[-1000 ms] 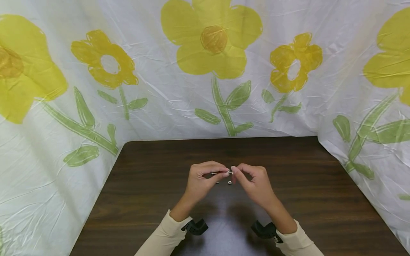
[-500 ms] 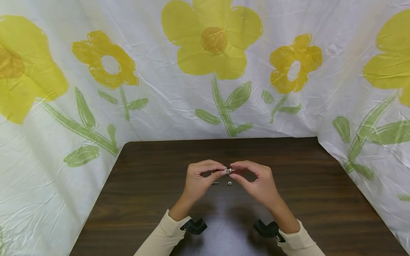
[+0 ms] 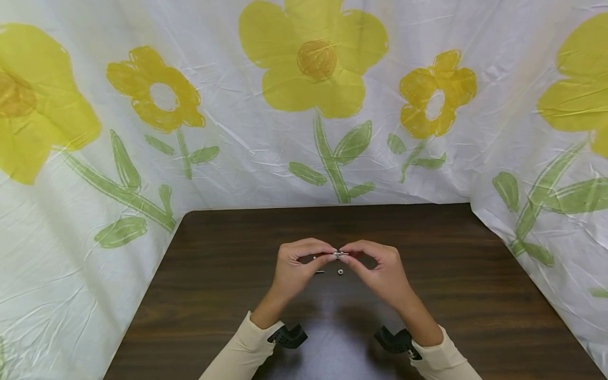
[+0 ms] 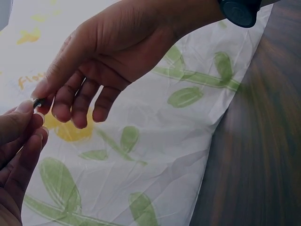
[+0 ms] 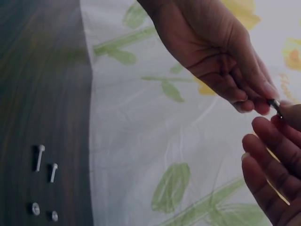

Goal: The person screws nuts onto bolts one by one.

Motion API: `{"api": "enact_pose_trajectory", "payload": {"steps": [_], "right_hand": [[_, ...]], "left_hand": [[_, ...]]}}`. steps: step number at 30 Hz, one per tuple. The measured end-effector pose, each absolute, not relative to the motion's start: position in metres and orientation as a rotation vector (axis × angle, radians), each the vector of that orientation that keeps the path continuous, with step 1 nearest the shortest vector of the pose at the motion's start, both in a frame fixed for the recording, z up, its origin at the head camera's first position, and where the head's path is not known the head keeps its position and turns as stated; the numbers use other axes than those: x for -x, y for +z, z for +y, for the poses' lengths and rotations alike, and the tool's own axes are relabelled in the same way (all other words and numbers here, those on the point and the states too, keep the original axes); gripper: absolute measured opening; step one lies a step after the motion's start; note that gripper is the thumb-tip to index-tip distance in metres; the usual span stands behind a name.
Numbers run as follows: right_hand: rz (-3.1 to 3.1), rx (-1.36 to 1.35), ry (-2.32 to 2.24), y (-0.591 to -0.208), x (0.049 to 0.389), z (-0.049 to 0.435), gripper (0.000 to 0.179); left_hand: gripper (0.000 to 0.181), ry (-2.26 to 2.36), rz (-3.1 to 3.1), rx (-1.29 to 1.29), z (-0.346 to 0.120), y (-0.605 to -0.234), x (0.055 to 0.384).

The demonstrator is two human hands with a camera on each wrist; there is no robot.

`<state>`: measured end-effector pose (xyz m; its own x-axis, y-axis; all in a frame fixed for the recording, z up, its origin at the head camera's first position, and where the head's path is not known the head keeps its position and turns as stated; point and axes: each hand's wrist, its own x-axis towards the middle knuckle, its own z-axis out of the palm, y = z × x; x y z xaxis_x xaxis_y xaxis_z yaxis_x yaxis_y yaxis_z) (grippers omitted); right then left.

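Above the middle of the table, a small metal bolt (image 3: pixel 338 254) lies level between both hands. My left hand (image 3: pixel 296 264) pinches it from the left between thumb and fingertips. From the right, thumb and fingertips of my right hand (image 3: pixel 380 266) close on the small nut on the bolt, largely covering it. Both wrist views show the fingertips meeting around the small dark metal bolt (image 4: pixel 39 102), its threads too small to make out. The other fingers of the right hand (image 4: pixel 113 52) hang loosely in the left wrist view.
Two loose bolts, a longer one (image 5: pixel 39 157) and a shorter one (image 5: pixel 53 173), lie on the dark wooden table (image 3: pixel 228 295). Two nuts, one larger (image 5: pixel 35 209) and one smaller (image 5: pixel 54 216), lie near them. A white flowered cloth (image 3: pixel 237 158) hangs around the table.
The right fingertips spread away from the bolt half a second ago, baring its end, and now pinch again. The left hand keeps its hold and stays nearly still.
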<state>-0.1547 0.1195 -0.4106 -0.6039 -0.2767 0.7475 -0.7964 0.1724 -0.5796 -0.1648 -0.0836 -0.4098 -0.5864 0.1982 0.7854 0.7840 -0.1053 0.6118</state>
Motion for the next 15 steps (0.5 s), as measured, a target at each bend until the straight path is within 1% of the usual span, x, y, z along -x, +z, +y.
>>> {"api": "enact_pose_trajectory", "payload": {"steps": [3, 7, 9, 15], "right_hand": [[-2.041, -0.973, 1.458, -0.412, 0.154, 0.12, 0.021], [-2.093, -0.945, 1.481, -0.413, 0.153, 0.12, 0.013], [-2.106, -0.938, 1.488, -0.413, 0.153, 0.119, 0.014], [-2.146, -0.896, 1.504, -0.411, 0.151, 0.117, 0.025]], "left_hand": [[0.018, -1.731, -1.72, 1.09, -0.083, -0.403, 0.16], [0.02, -1.724, -1.712, 1.109, -0.083, -0.405, 0.16], [0.021, -1.725, -1.712, 1.113, -0.082, -0.411, 0.163], [0.023, -1.696, -1.724, 1.13, -0.082, -0.425, 0.172]]}}
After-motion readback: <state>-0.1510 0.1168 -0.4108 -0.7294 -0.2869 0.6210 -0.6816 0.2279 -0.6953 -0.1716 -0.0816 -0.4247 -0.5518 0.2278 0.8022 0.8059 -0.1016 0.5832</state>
